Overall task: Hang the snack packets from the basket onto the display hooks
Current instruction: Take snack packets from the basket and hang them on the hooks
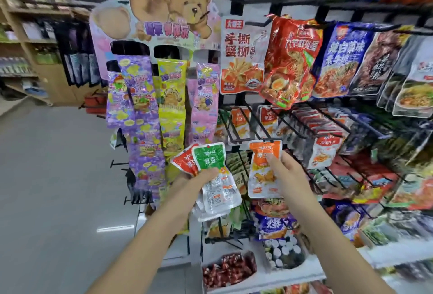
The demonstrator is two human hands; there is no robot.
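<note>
My left hand (199, 180) grips a small stack of snack packets, a green-topped packet (210, 160) in front and a red-topped packet (185, 161) behind it. My right hand (284, 172) pinches an orange-topped packet (263, 169) whose top edge is up at the tip of a black display hook (269, 140). More orange packets (241, 121) hang on the hooks just behind. The basket is not in view.
A cardboard bear stand (168, 8) with long purple, yellow and pink candy strips (168, 106) stands to the left. Large noodle and snack bags (290, 59) hang above on a black rack. Trays of sweets (229, 268) sit below. Grey floor (51, 188) lies to the left.
</note>
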